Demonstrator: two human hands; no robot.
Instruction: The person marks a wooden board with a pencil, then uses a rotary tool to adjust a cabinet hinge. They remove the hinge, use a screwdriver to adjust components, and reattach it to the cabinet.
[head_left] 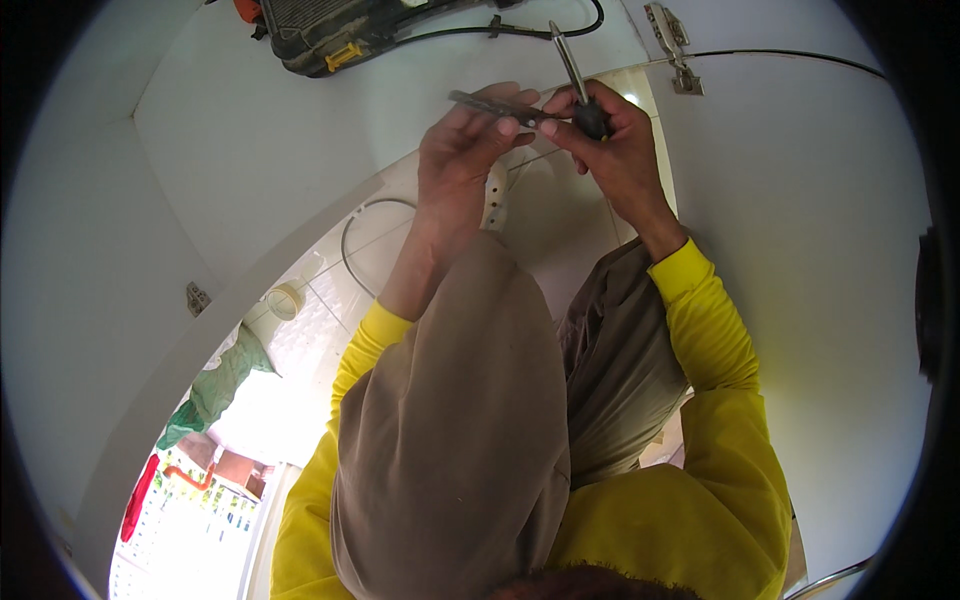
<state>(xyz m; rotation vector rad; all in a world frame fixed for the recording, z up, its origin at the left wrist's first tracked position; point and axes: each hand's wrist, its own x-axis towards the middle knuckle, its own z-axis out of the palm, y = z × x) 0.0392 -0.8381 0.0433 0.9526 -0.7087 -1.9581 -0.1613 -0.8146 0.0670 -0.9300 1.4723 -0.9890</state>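
White cabinet panels close around me, with pale floor tiles showing below between my knees. At twelve o'clock my right hand [610,140] is closed around the dark handle of a screwdriver [578,80], its metal shaft pointing up toward the panel edge. Just to its nine o'clock my left hand [470,150] pinches a slim grey metal strip [490,104], the fingers curled on it, and the two hands meet at the thumbs. I judge the work is mid-way: the strip is off the cabinet and in my fingers, not yet fixed anywhere that I can see. Outward at one o'clock a metal hinge [675,45] sits mounted on the white panel [800,250], and a second hinge [197,297] at nine o'clock on the left panel. At eleven o'clock a black and yellow power tool [320,35] lies with its cable trailing right.
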